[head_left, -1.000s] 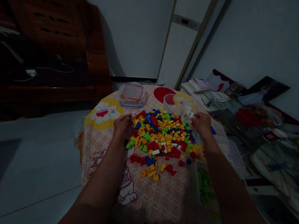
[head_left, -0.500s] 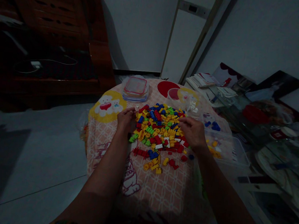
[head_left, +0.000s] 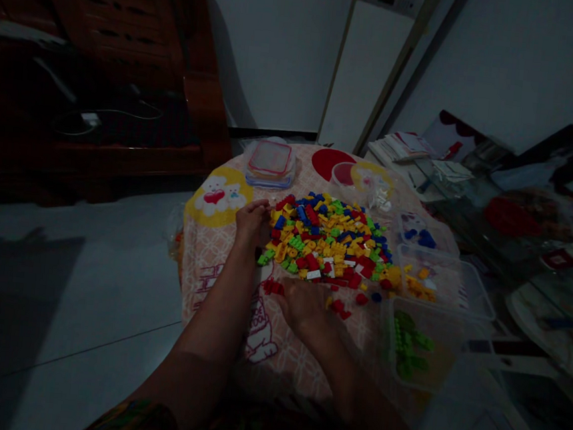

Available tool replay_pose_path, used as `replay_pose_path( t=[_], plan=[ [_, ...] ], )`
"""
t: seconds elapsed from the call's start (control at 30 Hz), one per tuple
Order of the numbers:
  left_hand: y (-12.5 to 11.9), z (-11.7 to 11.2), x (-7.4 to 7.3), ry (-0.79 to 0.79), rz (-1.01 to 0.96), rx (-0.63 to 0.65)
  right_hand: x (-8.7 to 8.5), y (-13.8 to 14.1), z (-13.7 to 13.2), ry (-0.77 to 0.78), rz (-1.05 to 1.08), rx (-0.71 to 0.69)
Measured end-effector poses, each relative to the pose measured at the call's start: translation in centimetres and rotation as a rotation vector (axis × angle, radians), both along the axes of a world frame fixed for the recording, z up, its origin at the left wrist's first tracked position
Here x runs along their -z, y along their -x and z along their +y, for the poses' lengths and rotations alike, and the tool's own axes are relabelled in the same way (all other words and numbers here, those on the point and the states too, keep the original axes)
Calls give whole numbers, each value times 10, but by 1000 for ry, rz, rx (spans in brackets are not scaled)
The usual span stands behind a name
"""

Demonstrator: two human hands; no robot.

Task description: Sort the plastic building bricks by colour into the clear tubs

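Observation:
A wide heap of plastic building bricks (head_left: pixel 335 229) in yellow, red, blue, green and white lies on the patterned tablecloth (head_left: pixel 298 370). At the heap's left edge is my left hand (head_left: pixel 252 222), its fingers loosely bent and apart, with nothing visible in them. My right hand (head_left: pixel 303 303) reaches down over the small group of bricks in front of the heap. Its fingertips are hidden under the hand, beside a row of red bricks (head_left: pixel 273 287). Whether they grip anything does not show. More loose red bricks (head_left: pixel 341 308) lie just right of this hand.
Clear containers stand on the right: one with green bricks (head_left: pixel 408 346), one with yellow pieces (head_left: pixel 420 287), one with blue bricks (head_left: pixel 422 237). Stacked lidded boxes (head_left: pixel 270 160) sit at the back. A cluttered glass table (head_left: pixel 495 240) adjoins on the right.
My right hand has moved from the heap's right side to the loose bricks in front, now covering some of them. My left hand stays at the left edge. The view has shifted slightly.

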State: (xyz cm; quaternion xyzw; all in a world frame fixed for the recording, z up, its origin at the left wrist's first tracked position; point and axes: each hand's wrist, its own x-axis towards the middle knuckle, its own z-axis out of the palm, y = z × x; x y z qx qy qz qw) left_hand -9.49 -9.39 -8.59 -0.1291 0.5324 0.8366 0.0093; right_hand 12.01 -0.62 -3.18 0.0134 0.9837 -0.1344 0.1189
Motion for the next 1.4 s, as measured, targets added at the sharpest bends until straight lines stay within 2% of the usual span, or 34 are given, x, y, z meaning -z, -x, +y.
replay_pose_path(
  t=[0.1,0.2,0.43,0.53,0.7,0.8,0.93,1.03,1.13,1.27,1.4],
  plan=[
    [1,0,2,0,-2,-3,0,3,-4,-76,-44,-8],
    [1,0,4,-14,13,2,1,3,5,22,25,7],
    [2,0,5,-31,27,5,-2,4,41,656,212,163],
    [1,0,3,-39,32,7,-6,13,54,908,274,303],
    [1,0,2,-18,14,13,-11,51,75,1193,482,596],
    [2,0,4,-28,12,18,-18,85,91,1303,610,701],
    [2,-1,3,-63,-13,23,-37,133,119,1372,715,787],
    [1,-1,2,-68,-21,19,-50,150,136,1365,878,769],
    [0,-1,1,-49,-10,15,-47,141,136,1230,912,712],
    [-1,-1,0,-28,23,21,-24,99,107,987,613,556],
    [-3,-2,-2,-14,18,29,-9,59,72,566,381,340]
  ],
)
